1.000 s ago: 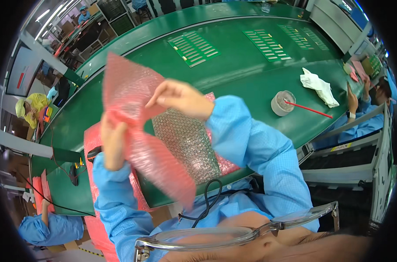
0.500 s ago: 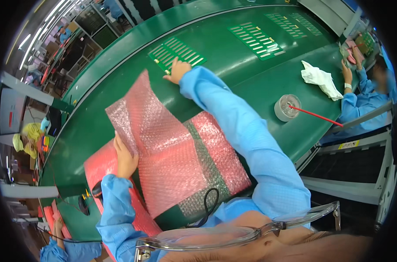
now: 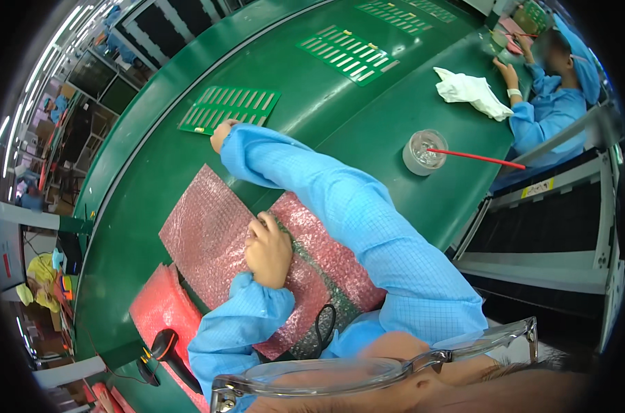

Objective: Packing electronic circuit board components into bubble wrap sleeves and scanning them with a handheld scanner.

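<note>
The left hand (image 3: 267, 251) lies flat, fingers loosely curled, on the pink bubble wrap (image 3: 209, 234), pressing it to the green belt (image 3: 147, 179); it does not pinch the sheet. The wrap is spread near the belt's closer edge, and a green board shows through it under the right sleeve. The right hand (image 3: 219, 134) is stretched far forward to the near edge of a green panel (image 3: 231, 109) lying on the belt – the fingers touch it, but whether they grip it I cannot tell, because the sleeve hides most of the hand. Between wrap and panel the belt is bare, and there is wide free surface to the right up to a clear cup (image 3: 424, 151) with a red stick in it and a white cloth (image 3: 472, 91). A second panel (image 3: 347, 51) lies further away, well apart. At the lower left, a stack of pink wrap (image 3: 164, 310) and a black scanner (image 3: 168, 347) sit close to the left elbow. Compared with half a second ago, the raised flap of wrap now lies flat, the left hand has moved from its edge to its middle, and the right hand has reached the panel.
</note>
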Tool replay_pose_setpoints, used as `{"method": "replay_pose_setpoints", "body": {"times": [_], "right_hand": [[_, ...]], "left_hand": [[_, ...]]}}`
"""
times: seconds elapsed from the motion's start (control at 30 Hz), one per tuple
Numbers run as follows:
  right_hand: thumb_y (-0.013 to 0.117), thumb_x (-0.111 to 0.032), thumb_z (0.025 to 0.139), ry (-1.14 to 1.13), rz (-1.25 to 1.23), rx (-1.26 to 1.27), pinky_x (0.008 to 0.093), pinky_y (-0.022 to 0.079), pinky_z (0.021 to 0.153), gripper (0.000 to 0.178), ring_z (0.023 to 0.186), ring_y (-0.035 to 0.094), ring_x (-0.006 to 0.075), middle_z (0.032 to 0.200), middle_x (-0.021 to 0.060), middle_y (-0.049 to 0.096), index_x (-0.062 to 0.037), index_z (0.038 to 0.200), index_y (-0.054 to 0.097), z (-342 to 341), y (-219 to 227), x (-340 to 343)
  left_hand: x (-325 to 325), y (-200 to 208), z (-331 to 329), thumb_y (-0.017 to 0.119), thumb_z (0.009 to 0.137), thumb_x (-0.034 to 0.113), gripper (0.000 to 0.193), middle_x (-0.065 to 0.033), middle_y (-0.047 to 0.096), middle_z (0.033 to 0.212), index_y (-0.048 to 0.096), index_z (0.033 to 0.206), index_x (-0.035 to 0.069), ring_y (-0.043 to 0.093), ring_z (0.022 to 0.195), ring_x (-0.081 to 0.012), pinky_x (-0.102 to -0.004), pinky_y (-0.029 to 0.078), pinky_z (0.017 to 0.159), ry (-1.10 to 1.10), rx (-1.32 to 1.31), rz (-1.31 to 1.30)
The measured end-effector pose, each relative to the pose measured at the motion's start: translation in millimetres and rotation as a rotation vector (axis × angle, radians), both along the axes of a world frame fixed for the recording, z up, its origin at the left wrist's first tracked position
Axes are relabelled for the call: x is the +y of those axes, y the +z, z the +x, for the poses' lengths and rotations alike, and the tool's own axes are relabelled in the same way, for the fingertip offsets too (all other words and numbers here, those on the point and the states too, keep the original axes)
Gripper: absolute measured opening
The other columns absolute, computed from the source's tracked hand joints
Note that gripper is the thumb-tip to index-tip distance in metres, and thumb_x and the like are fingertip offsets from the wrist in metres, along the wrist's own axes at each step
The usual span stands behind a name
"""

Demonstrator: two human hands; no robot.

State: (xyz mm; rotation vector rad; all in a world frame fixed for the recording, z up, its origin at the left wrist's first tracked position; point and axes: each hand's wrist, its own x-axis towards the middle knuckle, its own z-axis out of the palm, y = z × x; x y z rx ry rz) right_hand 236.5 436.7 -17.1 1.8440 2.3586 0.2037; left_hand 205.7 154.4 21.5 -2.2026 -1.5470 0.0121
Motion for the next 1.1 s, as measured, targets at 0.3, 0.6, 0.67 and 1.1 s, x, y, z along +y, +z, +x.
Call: {"method": "replay_pose_setpoints", "body": {"times": [0.3, 0.6, 0.67, 1.1], "right_hand": [[0.055, -0.019, 0.074, 0.437, 0.17, -0.028, 0.0423, 0.043, 0.06, 0.014, 0.072, 0.063, 0.0209, 0.074, 0.0011, 0.066, -0.0151, 0.076, 0.068, 69.9, 100.9, -147.8], [0.058, -0.033, 0.076, 0.757, -0.409, 0.411, 0.042, 0.047, 0.058, 0.03, 0.067, 0.062, 0.0278, 0.067, 0.0134, 0.063, -0.0055, 0.071, 0.067, 108.5, 89.0, -277.2], [0.057, -0.036, 0.076, 0.315, -0.523, 0.775, 0.0416, 0.049, 0.064, 0.038, 0.071, 0.061, 0.0354, 0.073, 0.0201, 0.062, 0.0007, 0.075, 0.064, 132.9, 82.0, -260.1], [0.071, -0.053, 0.063, -0.304, -0.133, 0.609, 0.0391, 0.043, 0.084, 0.069, 0.099, 0.052, 0.0351, 0.102, 0.0216, 0.055, 0.0031, 0.102, 0.056, 146.4, 25.0, -211.9]], "left_hand": [[-13.0, 42.6, -54.8, 0.049, 0.077, 0.005, 0.03, -0.0287, 0.056, 0.069, 0.036, 0.103, 0.0, 0.054, 0.065, -0.0469, -0.0549, 0.04, 0.056, 0.127, -0.492, -0.339], [-115.8, 106.0, -112.5, 0.043, 0.072, -0.012, 0.015, -0.009, 0.049, 0.068, 0.05, 0.08, -0.001, 0.047, 0.054, -0.0176, -0.0283, 0.037, 0.046, 0.278, -0.98, -0.104], [-140.6, 93.5, -116.4, 0.043, 0.072, -0.012, 0.015, -0.0091, 0.05, 0.07, 0.051, 0.08, -0.001, 0.048, 0.057, -0.0161, -0.0266, 0.037, 0.048, 0.174, -0.97, -0.041], [-238.8, 132.3, -115.6, 0.04, 0.082, -0.01, 0.02, -0.0107, 0.05, 0.094, 0.051, 0.097, -0.005, 0.053, 0.078, -0.0167, -0.0263, 0.046, 0.069, -0.077, -1.226, 0.406]]}}
